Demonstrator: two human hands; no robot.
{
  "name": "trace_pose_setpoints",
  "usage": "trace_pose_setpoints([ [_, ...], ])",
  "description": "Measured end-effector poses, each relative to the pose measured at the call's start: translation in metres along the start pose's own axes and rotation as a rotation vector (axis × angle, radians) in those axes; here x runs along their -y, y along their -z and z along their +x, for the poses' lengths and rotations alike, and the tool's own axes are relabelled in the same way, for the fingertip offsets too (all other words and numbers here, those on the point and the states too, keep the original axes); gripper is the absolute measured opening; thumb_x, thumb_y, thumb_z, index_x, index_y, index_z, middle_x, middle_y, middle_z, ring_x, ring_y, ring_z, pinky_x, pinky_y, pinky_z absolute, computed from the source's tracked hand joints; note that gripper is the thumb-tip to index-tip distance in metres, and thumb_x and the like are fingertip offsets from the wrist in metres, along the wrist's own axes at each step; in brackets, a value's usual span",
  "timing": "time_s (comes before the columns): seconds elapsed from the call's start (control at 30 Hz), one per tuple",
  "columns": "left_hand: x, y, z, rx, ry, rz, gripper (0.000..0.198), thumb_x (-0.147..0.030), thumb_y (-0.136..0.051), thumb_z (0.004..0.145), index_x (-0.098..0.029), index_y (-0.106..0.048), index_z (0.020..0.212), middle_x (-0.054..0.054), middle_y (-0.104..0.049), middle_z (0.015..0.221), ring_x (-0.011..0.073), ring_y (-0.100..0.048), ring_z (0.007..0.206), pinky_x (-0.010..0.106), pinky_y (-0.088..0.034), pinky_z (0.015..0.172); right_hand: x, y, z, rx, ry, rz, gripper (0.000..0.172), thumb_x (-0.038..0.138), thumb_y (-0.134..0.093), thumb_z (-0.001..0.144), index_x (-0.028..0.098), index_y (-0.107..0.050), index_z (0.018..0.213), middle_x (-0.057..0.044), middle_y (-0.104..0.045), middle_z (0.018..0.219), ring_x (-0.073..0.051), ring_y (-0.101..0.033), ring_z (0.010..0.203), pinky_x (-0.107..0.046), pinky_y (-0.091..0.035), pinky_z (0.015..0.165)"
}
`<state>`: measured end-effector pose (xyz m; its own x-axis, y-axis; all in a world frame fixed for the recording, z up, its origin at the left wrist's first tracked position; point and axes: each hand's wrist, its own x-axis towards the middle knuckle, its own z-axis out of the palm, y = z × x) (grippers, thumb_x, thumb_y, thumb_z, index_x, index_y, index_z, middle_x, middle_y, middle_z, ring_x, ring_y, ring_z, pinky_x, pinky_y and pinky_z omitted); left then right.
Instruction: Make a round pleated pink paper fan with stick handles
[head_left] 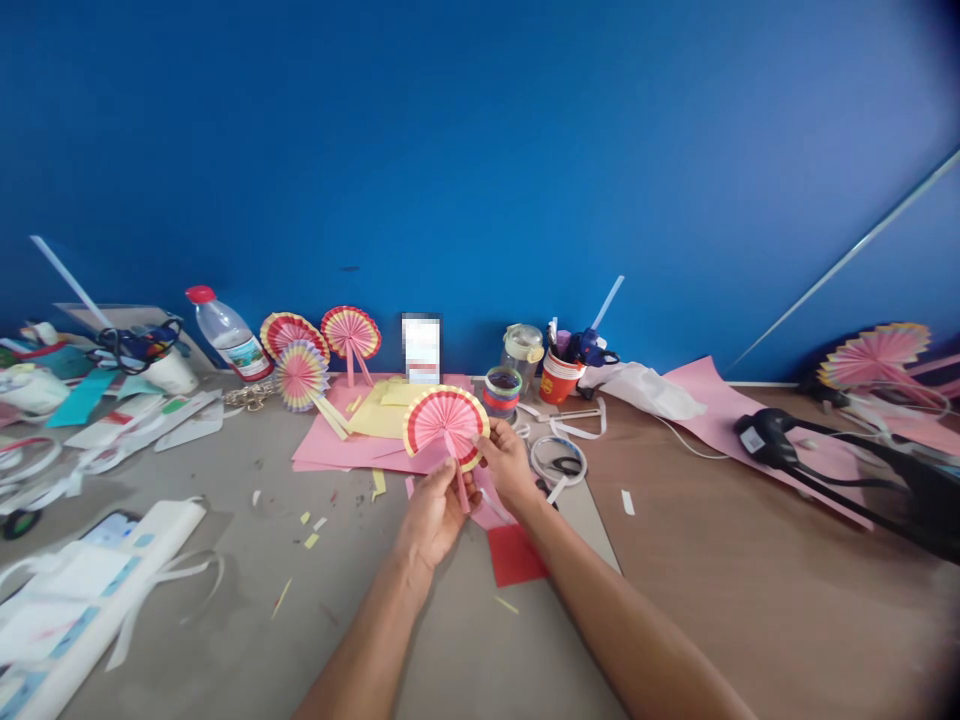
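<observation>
A pleated paper fan (444,418), pink in the middle with a red band and a yellow rim, is held upright over the desk. Around its pink handle, at the lower part, my left hand (435,515) is closed. My right hand (506,458) pinches the fan's right edge. Behind the fan lie pink sheets (322,442) and yellow paper (375,415). A red square of paper (517,556) rests below my right hand, partly under the forearm.
More fans (351,332) lean near the blue wall, beside a bottle (232,340) and a phone (422,348). A red cup (559,380), a jar (523,350) and tape rolls (559,460) stand or lie right of centre. A black object (780,445) is at right.
</observation>
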<state>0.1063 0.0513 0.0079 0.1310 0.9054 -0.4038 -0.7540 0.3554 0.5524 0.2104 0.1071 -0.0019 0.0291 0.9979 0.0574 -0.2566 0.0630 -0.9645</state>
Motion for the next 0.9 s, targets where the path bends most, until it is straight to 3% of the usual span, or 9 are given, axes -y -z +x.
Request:
trace_pose_setpoints([
  [0.13, 0.0, 0.003, 0.003, -0.013, -0.023, 0.084, 0.036, -0.045, -0.053, 0.086, -0.011, -0.063, 0.084, 0.008, -0.066, 0.072, 0.0161, -0.063, 0.064, 0.029, -0.052, 0.063, 0.004, 0.003, 0.001, 0.014, -0.035, 0.046, 0.023, 0.031, -0.062, 0.066, 0.019, -0.054, 0.084, 0.005, -0.05, 0.063, -0.008, -0.039, 0.051, -0.022, -0.032, 0.047],
  [0.27, -0.001, 0.004, 0.004, -0.091, -0.089, 0.181, 0.033, -0.041, -0.051, 0.087, -0.01, -0.064, 0.084, 0.008, -0.067, 0.07, 0.0159, -0.065, 0.063, 0.029, -0.051, 0.065, 0.004, 0.005, 0.001, 0.022, -0.056, 0.08, 0.024, 0.032, -0.064, 0.065, 0.019, -0.054, 0.083, 0.005, -0.051, 0.064, -0.007, -0.038, 0.05, -0.022, -0.032, 0.047],
  [0.47, -0.003, 0.003, -0.002, -0.054, -0.147, 0.284, 0.032, -0.041, -0.061, 0.081, -0.011, -0.066, 0.093, 0.011, -0.072, 0.078, 0.0208, -0.069, 0.073, 0.032, -0.053, 0.071, 0.004, 0.005, 0.001, 0.027, -0.057, 0.099, 0.024, 0.032, -0.065, 0.064, 0.02, -0.054, 0.081, 0.006, -0.048, 0.062, -0.007, -0.037, 0.049, -0.022, -0.031, 0.047],
  [0.6, -0.006, 0.003, -0.002, 0.018, -0.199, 0.182, 0.028, -0.037, -0.065, 0.078, -0.013, -0.066, 0.093, 0.009, -0.072, 0.088, 0.0206, -0.068, 0.08, 0.032, -0.054, 0.075, 0.006, 0.004, -0.002, 0.049, -0.065, 0.094, 0.022, 0.031, -0.066, 0.065, 0.02, -0.054, 0.08, 0.006, -0.049, 0.061, -0.007, -0.038, 0.05, -0.022, -0.031, 0.048],
  [0.7, -0.009, -0.001, -0.002, 0.048, -0.204, 0.059, 0.022, -0.033, -0.066, 0.078, -0.015, -0.066, 0.09, 0.005, -0.071, 0.083, 0.0183, -0.068, 0.077, 0.032, -0.054, 0.074, 0.006, 0.002, -0.005, 0.086, -0.067, 0.082, 0.022, 0.03, -0.066, 0.066, 0.02, -0.055, 0.082, 0.005, -0.051, 0.063, -0.008, -0.039, 0.051, -0.022, -0.032, 0.048],
  [0.9, -0.012, -0.008, -0.004, -0.021, -0.201, -0.072, 0.016, -0.026, -0.068, 0.077, -0.015, -0.065, 0.087, 0.004, -0.071, 0.082, 0.0171, -0.067, 0.073, 0.032, -0.056, 0.073, 0.002, -0.003, -0.011, 0.176, -0.069, 0.083, 0.024, 0.031, -0.067, 0.067, 0.02, -0.056, 0.086, 0.002, -0.058, 0.073, -0.011, -0.048, 0.06, -0.024, -0.039, 0.055],
])
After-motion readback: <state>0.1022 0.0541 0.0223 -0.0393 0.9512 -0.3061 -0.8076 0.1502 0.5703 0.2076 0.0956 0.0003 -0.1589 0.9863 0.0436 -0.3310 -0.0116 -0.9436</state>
